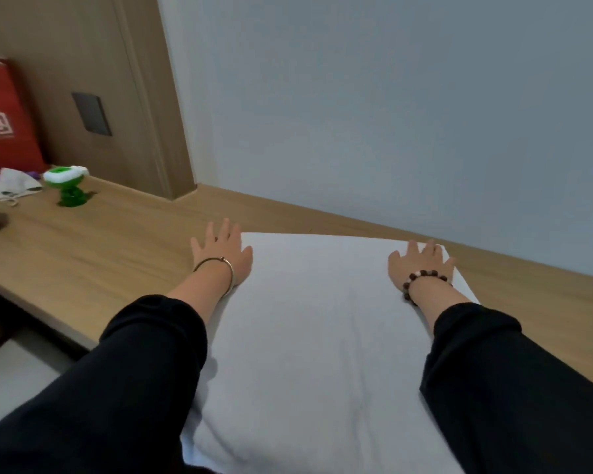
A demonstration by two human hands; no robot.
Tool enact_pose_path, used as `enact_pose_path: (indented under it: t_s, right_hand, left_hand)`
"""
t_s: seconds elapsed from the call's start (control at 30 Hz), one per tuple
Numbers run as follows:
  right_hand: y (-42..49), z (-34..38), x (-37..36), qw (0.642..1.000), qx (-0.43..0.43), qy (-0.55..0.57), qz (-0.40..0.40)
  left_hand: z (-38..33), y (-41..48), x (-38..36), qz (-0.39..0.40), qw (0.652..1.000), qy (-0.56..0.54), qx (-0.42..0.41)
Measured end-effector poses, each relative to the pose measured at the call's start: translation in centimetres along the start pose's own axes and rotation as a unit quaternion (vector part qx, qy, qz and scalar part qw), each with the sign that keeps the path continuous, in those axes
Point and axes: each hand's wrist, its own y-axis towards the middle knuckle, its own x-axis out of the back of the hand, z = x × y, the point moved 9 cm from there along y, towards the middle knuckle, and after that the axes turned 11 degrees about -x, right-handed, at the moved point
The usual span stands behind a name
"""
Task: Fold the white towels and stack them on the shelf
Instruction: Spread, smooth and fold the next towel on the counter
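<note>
A white towel (pixel 315 336) lies spread flat on the wooden tabletop (pixel 93 254), reaching from the near edge toward the wall. My left hand (pixel 221 249) lies flat with straight fingers at the towel's far left corner, its thumb on the cloth and its fingers over the wood. My right hand (pixel 421 265) presses flat on the towel's far right corner, fingers spread. Both arms wear dark sleeves; a thin bangle is on the left wrist, a bead bracelet on the right. No shelf is in view.
A green and white gadget (pixel 68 186) stands at the back left of the table. Behind it are a red paper bag (pixel 4 118) and crumpled white cloth (pixel 12 186). A pale wall (pixel 391 114) runs along the table's far side, next to a wooden panel (pixel 93 70).
</note>
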Motion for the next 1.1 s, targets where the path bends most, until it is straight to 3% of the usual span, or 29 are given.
enact_pose_path:
  t_s: [0.07,0.13,0.2,0.27,0.43,0.53,0.63,0.7,0.73,0.8,0.83,0.9,0.93,1.0,1.1]
  right_hand:
    - [-2.0,1.0,2.3,0.994,0.025,-0.065,-0.084]
    - [-4.7,2.7,3.7,0.986,0.068,-0.091,-0.123]
    - [-7.6,3.7,3.3,0.987,0.095,-0.089,-0.091]
    - [-10.4,4.1,2.5,0.986,0.118,-0.099,-0.056]
    - [-14.1,3.4,2.6,0.976,0.174,-0.132,-0.008]
    - [-13.6,3.0,3.3,0.97,0.179,-0.161,-0.019]
    - [-12.8,3.5,3.6,0.976,0.176,-0.117,-0.056]
    - [-12.5,4.4,2.3,0.971,0.218,-0.093,-0.025]
    - [-12.5,4.8,1.3,0.964,0.252,-0.09,0.007]
    - [-12.8,5.3,-0.3,0.944,0.306,-0.093,0.078]
    - [-13.2,5.3,-0.7,0.935,0.323,-0.093,0.109]
    - [-14.0,5.2,-1.3,0.916,0.356,-0.092,0.162]
    - [-14.4,4.9,-1.5,0.905,0.374,-0.09,0.181]
    - [-15.0,3.9,-1.6,0.892,0.396,-0.058,0.21]
    - [-12.8,2.9,0.4,0.914,0.347,0.084,0.191]
  left_hand:
    - [-2.9,-0.6,2.2,-0.075,0.994,0.032,-0.078]
    - [-6.8,-1.6,3.4,-0.114,0.975,-0.02,-0.189]
    - [-9.7,-2.9,3.1,-0.065,0.959,-0.103,-0.256]
    - [-11.3,-4.2,2.4,-0.011,0.956,-0.07,-0.285]
    - [-11.0,-6.1,3.3,0.017,0.969,0.004,-0.246]
    - [-11.7,-7.3,4.8,0.068,0.969,0.056,-0.23]
    - [-12.9,-9.8,3.2,0.223,0.952,-0.056,-0.203]
    - [-13.4,-12.7,1.3,0.346,0.914,-0.13,-0.166]
    - [-13.4,-13.5,0.9,0.364,0.907,-0.137,-0.161]
    - [-13.2,-12.4,2.6,0.271,0.943,-0.103,-0.166]
    - [-12.9,-11.3,4.4,0.174,0.969,-0.053,-0.168]
    - [-12.5,-10.1,7.3,0.016,0.986,0.034,-0.163]
    - [-12.5,-9.7,7.1,-0.002,0.985,0.045,-0.168]
    - [-12.5,-9.3,4.2,0.06,0.98,0.034,-0.185]
    - [-11.6,-9.2,0.1,0.126,0.974,-0.011,-0.186]
